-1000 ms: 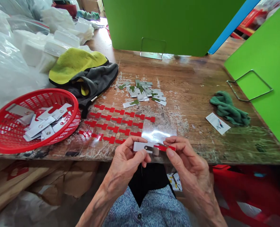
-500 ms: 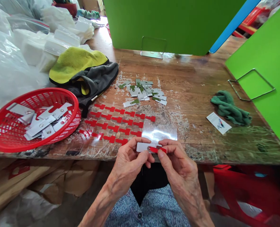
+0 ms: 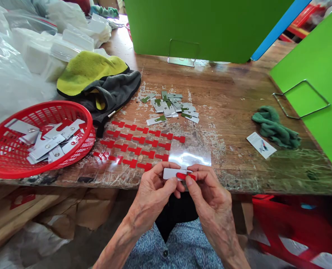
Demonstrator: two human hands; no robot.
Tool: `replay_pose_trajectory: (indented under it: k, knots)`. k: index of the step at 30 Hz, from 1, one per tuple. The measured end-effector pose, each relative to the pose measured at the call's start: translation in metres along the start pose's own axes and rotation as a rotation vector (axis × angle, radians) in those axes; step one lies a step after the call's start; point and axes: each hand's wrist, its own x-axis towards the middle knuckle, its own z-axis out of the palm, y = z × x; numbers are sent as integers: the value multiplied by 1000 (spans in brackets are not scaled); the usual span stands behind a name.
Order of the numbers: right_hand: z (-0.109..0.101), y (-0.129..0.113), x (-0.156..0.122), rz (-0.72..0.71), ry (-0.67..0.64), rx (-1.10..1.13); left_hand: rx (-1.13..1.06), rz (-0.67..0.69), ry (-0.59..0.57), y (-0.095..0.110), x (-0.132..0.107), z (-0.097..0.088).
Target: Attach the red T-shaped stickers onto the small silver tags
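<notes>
Just over the table's front edge, my left hand [image 3: 157,192] pinches the left part of a white metal plate [image 3: 170,173]. My right hand [image 3: 211,198] presses a small red T-shaped sticker [image 3: 185,176] onto the plate's right half, thumb on top and fingers behind. The sticker covers part of the plate; its right end is hidden by my thumb. Rows of similar red stickers [image 3: 138,151] lie on a clear sheet [image 3: 190,158] beyond my left hand. Farther back is a loose pile of white plates with olive-green stickers [image 3: 168,106].
At the left stands a red basket [image 3: 89,142] of white plates with metal studs. Behind it lie a yellow-and-grey cloth [image 3: 93,74] and plastic bags [image 3: 14,67]. Green boards [image 3: 211,30] with wire stands border the back and right. A printed card [image 3: 261,145] lies beside a green cloth [image 3: 276,127].
The red sticker lies closer along the white plate, and my right thumb has shifted slightly left over it. Both hands keep their grip. The view has shifted slightly.
</notes>
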Motion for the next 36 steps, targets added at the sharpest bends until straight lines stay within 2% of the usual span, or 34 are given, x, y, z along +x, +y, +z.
replay_pose_trajectory:
  k: [26, 29, 31, 34, 36]
  knots:
    - [4, 3, 1, -19, -20, -29, 22, -2, 39, 0, -1, -2]
    - [6, 0, -1, -67, -5, -86, 16, 9, 67, 0, -1, 1]
    - [8, -4, -3, -135, 59, -197, 36, 37, 89, -3, -2, 2]
    - [11, -10, -8, -276, 153, -361, 129, 124, 144, -9, -3, 4]
    - [11, -13, -9, -307, 141, -384, 232, 200, 185, -12, -5, 5]
